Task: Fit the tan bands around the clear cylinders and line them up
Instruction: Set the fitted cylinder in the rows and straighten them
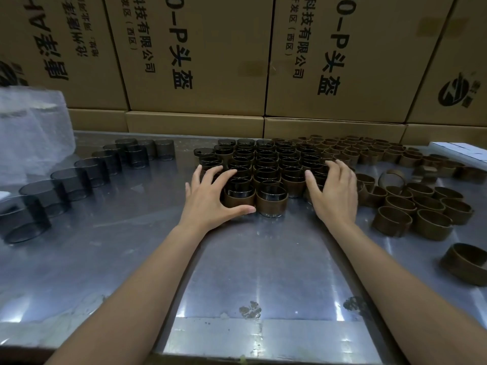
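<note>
A packed block of banded cylinders (266, 164) stands in rows at the middle of the metal table (237, 259). My left hand (210, 198) lies spread against the block's left front, thumb touching the base of the nearest banded cylinder (239, 197). My right hand (333, 191) lies spread against the block's right side, fingers straight. A second front cylinder (272, 200) stands between the hands. Bare clear cylinders (68, 180) curve in a line on the left. Loose tan bands (411, 206) lie scattered on the right.
Stacked cardboard boxes (200, 54) wall off the back of the table. A clear plastic bag (29, 133) sits at the far left. One tan band (465, 263) lies apart near the right edge. A white object (458, 151) sits far right.
</note>
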Motion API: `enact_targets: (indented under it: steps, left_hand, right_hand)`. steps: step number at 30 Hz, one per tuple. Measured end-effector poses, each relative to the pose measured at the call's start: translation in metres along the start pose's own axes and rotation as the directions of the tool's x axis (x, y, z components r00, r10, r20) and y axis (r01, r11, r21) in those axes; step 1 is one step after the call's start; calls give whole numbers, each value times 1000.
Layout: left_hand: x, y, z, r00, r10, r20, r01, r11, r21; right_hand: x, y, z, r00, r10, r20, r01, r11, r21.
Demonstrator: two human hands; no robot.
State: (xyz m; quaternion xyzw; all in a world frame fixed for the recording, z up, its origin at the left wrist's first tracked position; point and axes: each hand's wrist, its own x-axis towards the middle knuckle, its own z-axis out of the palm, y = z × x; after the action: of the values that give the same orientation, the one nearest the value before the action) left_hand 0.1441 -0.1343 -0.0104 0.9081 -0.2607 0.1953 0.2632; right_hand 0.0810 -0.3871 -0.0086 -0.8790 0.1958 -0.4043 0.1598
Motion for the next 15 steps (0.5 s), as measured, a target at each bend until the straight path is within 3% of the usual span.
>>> enact_targets:
  steps: [3,9,15]
  left_hand:
    - [-3,-1,-3,999,-23,-42,21,999,-45]
    - [-16,-5,-12,979,-148,-140,129,982,-140]
    - [-35,-25,-31,950,-239,-199,249,968,23]
  right_hand:
    - [-6,2,-7,996,75,-56,-75,997,-3]
    - [-14,15,-22,966,252,57,-242,960,-144]
    - [-26,16,-33,964,245,105,-207,935,-287]
